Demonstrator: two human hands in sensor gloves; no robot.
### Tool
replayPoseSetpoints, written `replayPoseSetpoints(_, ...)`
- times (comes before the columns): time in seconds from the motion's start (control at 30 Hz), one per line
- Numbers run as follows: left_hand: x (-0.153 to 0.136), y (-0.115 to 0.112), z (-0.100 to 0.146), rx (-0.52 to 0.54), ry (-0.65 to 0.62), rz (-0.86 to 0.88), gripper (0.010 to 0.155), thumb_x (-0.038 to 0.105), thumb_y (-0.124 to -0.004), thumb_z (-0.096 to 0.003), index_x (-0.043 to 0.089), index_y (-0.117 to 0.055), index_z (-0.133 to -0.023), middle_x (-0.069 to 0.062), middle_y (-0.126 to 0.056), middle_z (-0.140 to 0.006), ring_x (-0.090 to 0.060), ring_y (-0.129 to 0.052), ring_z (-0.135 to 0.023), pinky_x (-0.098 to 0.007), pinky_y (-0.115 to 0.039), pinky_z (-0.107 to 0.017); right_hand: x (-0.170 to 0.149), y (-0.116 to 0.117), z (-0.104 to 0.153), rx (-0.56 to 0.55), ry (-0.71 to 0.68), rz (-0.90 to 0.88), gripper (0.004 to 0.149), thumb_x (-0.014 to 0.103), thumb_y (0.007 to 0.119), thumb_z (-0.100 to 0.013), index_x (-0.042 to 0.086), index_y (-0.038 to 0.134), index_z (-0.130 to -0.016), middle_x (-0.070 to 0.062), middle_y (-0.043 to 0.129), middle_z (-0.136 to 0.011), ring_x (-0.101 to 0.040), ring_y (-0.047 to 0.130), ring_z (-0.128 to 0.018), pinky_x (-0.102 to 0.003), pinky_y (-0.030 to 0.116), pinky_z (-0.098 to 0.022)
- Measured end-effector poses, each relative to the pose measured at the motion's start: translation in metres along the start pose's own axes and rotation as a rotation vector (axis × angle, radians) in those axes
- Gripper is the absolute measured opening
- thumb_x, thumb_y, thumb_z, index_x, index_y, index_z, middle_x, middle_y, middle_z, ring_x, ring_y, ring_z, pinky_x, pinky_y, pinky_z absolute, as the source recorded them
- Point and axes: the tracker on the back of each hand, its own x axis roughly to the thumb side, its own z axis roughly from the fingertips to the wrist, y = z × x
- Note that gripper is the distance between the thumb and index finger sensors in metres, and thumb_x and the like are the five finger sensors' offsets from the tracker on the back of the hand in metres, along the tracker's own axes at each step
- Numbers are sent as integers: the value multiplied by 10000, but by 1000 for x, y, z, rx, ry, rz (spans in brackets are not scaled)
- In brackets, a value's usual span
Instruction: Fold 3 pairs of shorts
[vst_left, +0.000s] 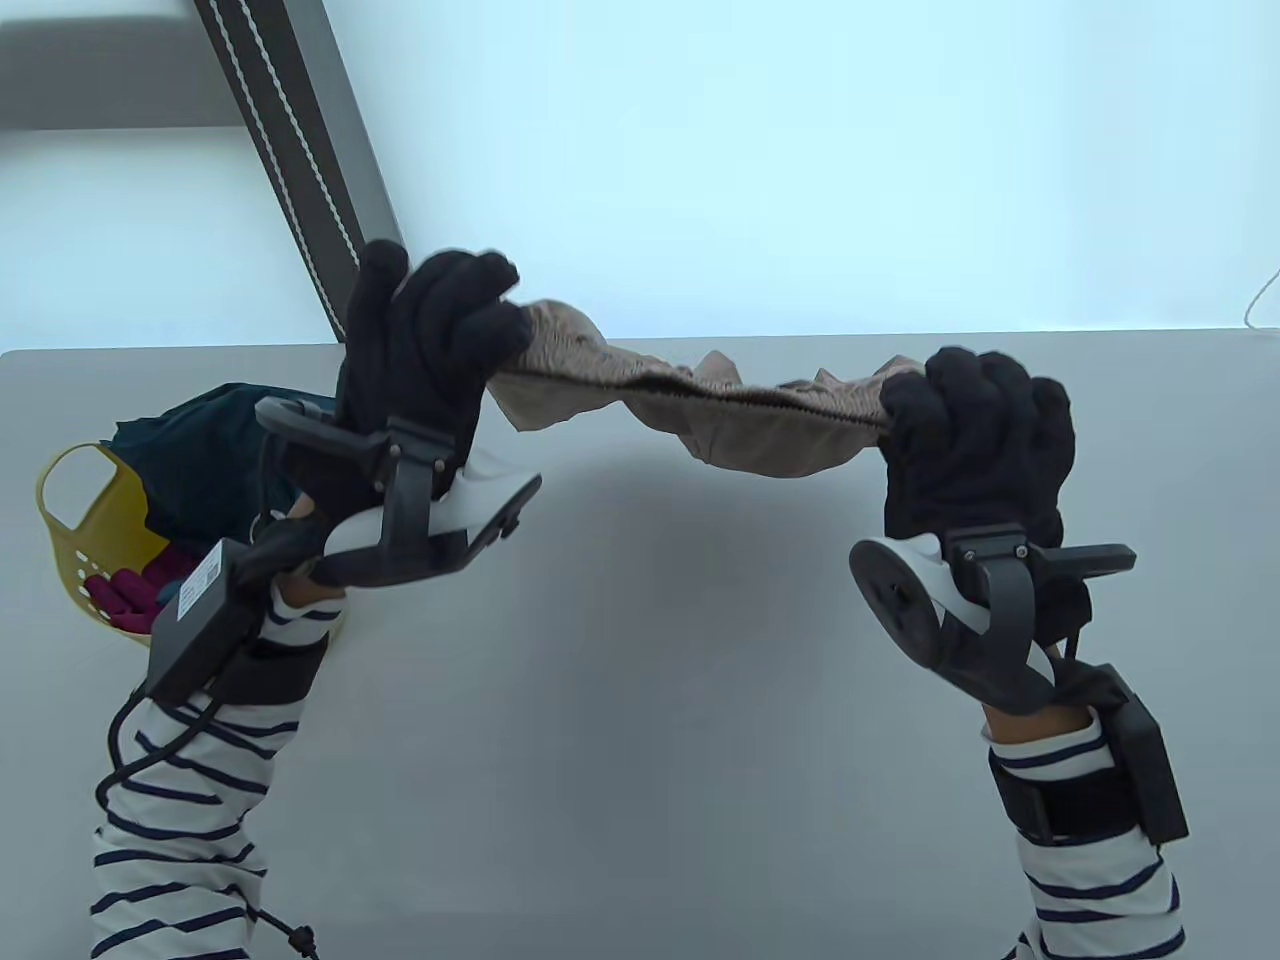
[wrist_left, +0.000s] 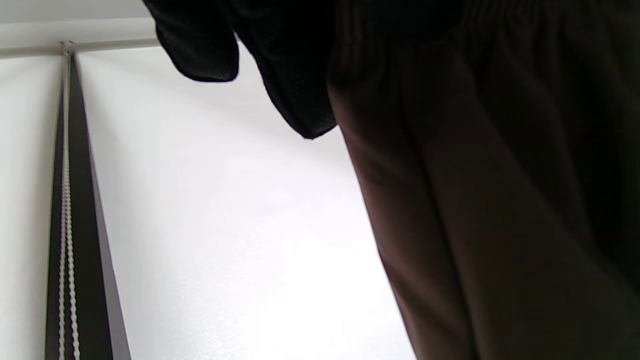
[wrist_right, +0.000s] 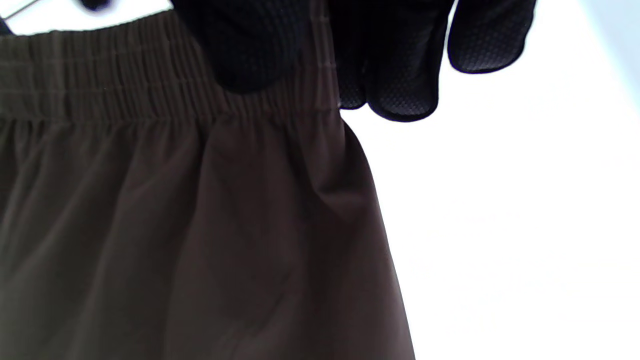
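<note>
Both hands are up in the air above the grey worktop (vst_left: 620, 650), holding a pair of tan shorts (vst_left: 700, 400) by the elastic waistband. The left hand (vst_left: 420, 340) has its grip pinched on one end of the band and the right hand (vst_left: 975, 440) is fisted round the other end, so the bunched, wavy waistband runs straight across between the two. From the right wrist view the fingers (wrist_right: 400, 65) curl over the gathered band and the rest of the fabric hangs down below them. Nothing of the shorts touches the worktop as far as I can see. Off to the left there's a yellow basket (vst_left: 75, 540) with dark teal (vst_left: 210, 450) and pink clothes (vst_left: 125, 595) in it.
</note>
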Motion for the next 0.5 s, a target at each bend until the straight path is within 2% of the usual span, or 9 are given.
replayPoseSetpoints(0.03, 14, -8, 17, -88, -86, 51, 482, 360, -664, -433, 392, -449, -863, 154, -801, -961, -55, -1004, -831, -468, -765, -739, 4, 14, 15, 99, -54, 12, 455, 315, 720, -447, 258, 581, -877, -88, 685, -970, -350, 808, -873, -604, 594, -675)
replayPoseSetpoints(0.07, 20, -11, 24, -125, -119, 74, 491, 360, -670, -433, 396, -455, -873, 154, -804, -965, -60, -1005, -834, -475, -762, -741, 6, 19, 19, 129, -67, 14, 453, 320, 729, -443, 254, 594, -870, -95, 697, -966, -363, 813, -871, -612, 598, -668)
replayPoseSetpoints(0.13, 63, -37, 67, -355, -325, 186, 515, 365, -684, -429, 401, -465, -894, 151, -798, -986, -70, -994, -856, -483, -751, -746, 21, 63, 53, 451, -197, -7, 458, 337, 743, -445, 224, 604, -866, -141, 697, -976, -415, 805, -877, -641, 592, -650)
replayPoseSetpoints(0.17, 76, -46, 79, -421, -374, 204, 534, 362, -692, -425, 403, -471, -909, 147, -792, -1004, -83, -982, -878, -492, -739, -750, 25, 75, 62, 538, -222, -21, 475, 369, 732, -448, 198, 598, -870, -173, 683, -986, -456, 785, -885, -663, 576, -640)
replayPoseSetpoints(0.23, 110, -75, 108, -611, -496, 193, 602, 358, -684, -432, 386, -426, -976, 123, -757, -1044, -117, -943, -930, -504, -712, -758, 38, 117, 85, 762, -265, -81, 499, 377, 705, -462, 158, 551, -883, -218, 620, -1006, -506, 733, -894, -671, 557, -630)
replayPoseSetpoints(0.37, 149, -120, 138, -841, -586, 172, 639, 337, -643, -452, 343, -364, -1027, 42, -654, -1128, -203, -874, -996, -526, -680, -758, 58, 179, 112, 1021, -270, -124, 506, 372, 651, -480, 134, 506, -902, -256, 534, -1033, -538, 678, -908, -662, 538, -633)
replayPoseSetpoints(0.5, 164, -135, 157, -968, -633, 191, 605, 333, -602, -471, 323, -374, -1031, 44, -639, -1128, -228, -848, -1011, -543, -660, -757, 67, 217, 133, 1247, -241, -137, 550, 363, 618, -491, 115, 435, -947, -260, 417, -1049, -526, 559, -935, -610, 532, -642)
